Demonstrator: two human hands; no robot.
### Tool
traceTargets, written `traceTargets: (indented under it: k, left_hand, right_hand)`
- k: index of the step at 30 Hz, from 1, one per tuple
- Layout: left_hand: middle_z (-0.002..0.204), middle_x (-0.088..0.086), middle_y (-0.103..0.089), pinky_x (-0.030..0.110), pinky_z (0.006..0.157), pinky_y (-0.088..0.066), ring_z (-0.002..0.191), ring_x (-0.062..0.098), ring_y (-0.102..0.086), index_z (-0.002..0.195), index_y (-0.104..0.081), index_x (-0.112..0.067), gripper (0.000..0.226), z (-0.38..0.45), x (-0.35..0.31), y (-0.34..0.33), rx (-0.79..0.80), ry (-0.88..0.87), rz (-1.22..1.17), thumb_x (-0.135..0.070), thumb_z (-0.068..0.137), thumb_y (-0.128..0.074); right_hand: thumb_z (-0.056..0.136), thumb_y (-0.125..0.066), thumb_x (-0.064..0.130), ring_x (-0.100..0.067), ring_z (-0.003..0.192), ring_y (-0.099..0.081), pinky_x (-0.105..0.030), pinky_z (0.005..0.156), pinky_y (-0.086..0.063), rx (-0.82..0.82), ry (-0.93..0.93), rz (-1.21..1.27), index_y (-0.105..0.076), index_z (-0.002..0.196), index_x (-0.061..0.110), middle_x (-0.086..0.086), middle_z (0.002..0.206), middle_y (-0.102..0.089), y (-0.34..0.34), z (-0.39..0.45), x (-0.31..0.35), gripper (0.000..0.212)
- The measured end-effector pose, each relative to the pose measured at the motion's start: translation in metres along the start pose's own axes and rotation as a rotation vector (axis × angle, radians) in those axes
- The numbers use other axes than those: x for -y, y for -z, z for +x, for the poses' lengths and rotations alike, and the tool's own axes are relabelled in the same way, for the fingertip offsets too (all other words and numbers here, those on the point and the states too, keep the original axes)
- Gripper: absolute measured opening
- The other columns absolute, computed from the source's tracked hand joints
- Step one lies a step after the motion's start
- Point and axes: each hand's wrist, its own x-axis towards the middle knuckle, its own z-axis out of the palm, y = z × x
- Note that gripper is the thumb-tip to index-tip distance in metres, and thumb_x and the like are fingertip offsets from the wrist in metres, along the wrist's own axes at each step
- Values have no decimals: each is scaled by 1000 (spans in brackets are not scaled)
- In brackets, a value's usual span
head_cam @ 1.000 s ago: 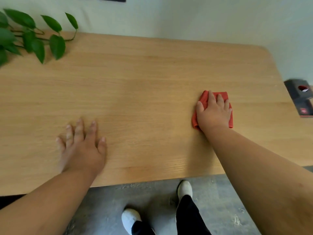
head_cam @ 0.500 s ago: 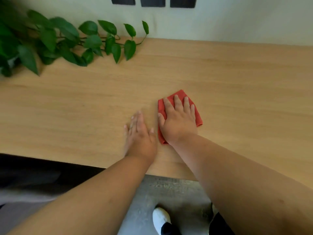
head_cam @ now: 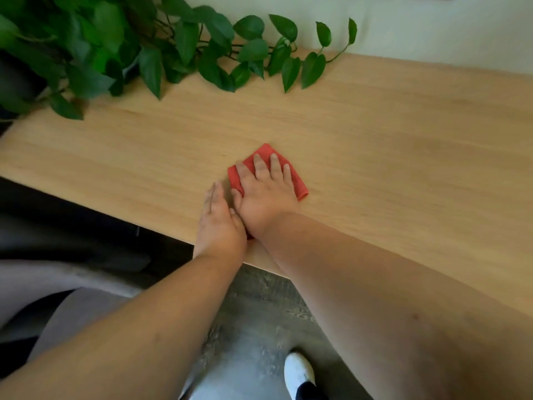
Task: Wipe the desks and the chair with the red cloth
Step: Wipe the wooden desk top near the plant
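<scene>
1. Right hand: flat, fingers spread, pressing the folded red cloth onto the pale wooden desk top; no pinch
2. Left hand: flat, holding nothing, touching the right at its thumb side
3. Risk: trailing green leafy vine beyond the fingertips may snag; cloth may bunch
4. Change: hands now touching; more plant in view

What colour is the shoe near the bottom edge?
White shoe, with dark clothing above it; head view only.
</scene>
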Motion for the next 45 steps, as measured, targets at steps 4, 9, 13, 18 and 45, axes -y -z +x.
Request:
traceTargets:
  k: [4, 9, 13, 18, 45]
  left_hand:
    - [161, 5, -22, 26, 115, -17, 146, 20, -23, 154, -20, -22, 58, 1, 7, 19, -116, 2, -179, -22, 97, -33]
    - [164, 5, -10, 39, 121, -2, 150, 23, -1, 154, -21, -24, 71, 6, -5, 22, 55, -221, 264, -43, 86, -15]
    - [164, 5, -8, 39, 120, 0, 150, 20, 0, 155, -12, -27, 79, 3, -29, 5, 192, -324, 455, -52, 81, -7]
    - [164, 4, -12, 41, 121, -7, 150, 19, -6, 153, -19, -34, 69, 0, -64, -14, 338, -450, 478, -54, 87, -17]
    - [164, 7, 7, 44, 120, 6, 149, 20, 13, 154, 7, -23, 103, -93, -166, -119, 536, -946, 689, -83, 74, -18]
  right_hand:
    - [95, -33, 54, -36, 151, 8, -52, 119, 8, 124, 209, -38, -11, 155, 34, -7, 166, -6, -9, 7, 30, 68]
    - [91, -51, 52, -25, 152, 8, -44, 122, 6, 194, 415, -172, 8, 156, 28, -3, 167, 3, -10, -10, 24, 90]
    - [87, -51, 60, -22, 152, 8, -41, 122, 7, 156, 322, -206, 13, 155, 23, -6, 166, 8, 1, -37, -6, 100]
    - [88, -46, 59, -20, 151, 12, -42, 122, 9, 124, 162, -104, 19, 152, 25, -4, 166, 12, 14, -66, -41, 98]
    - [61, -37, 96, -15, 147, 26, -43, 120, 13, 123, -36, -66, 24, 151, 29, 1, 163, 25, 81, -218, -259, 128]
